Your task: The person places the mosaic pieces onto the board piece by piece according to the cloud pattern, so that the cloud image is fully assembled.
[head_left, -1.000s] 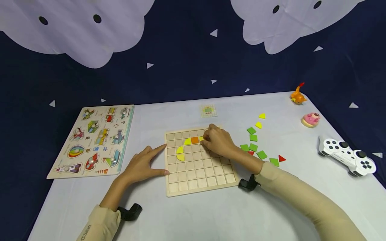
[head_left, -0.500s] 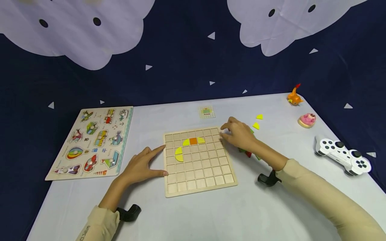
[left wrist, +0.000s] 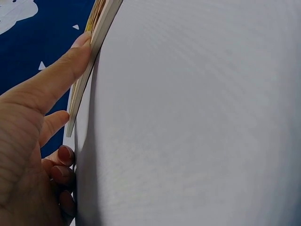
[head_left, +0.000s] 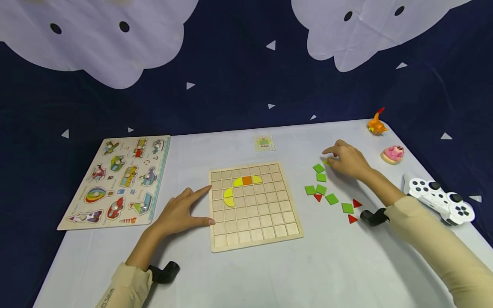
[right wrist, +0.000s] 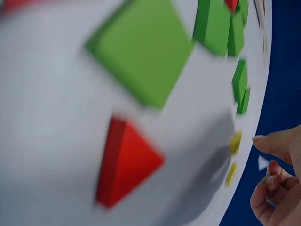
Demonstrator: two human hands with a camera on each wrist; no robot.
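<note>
A wooden grid board [head_left: 256, 244] lies on the table with yellow quarter-round pieces [head_left: 229, 197] and one orange square [head_left: 247, 180] in its cells. The thumb and index finger of my left hand [head_left: 175, 216] touch its left edge, spread apart; the left wrist view shows both against the board's side [left wrist: 87, 70]. My right hand [head_left: 348, 160] hovers over the loose yellow pieces, thumb and index finger apart, holding nothing visible. In the right wrist view, two yellow pieces [right wrist: 235, 142] lie just beyond the thumb. In the head view the hand partly hides them.
Several green squares [head_left: 332, 199] and red triangles [head_left: 357, 203] lie loose right of the board. A small pattern card [head_left: 264, 143] lies behind it. A picture puzzle [head_left: 127, 182] is at left; a game controller [head_left: 439, 199], a pink toy [head_left: 393, 154] and an orange toy [head_left: 376, 124] are at right.
My right hand has left the yellow piece beside the orange square, which now lies in its cell, and moved right to the loose yellow pieces. My left hand stays at the board's edge.
</note>
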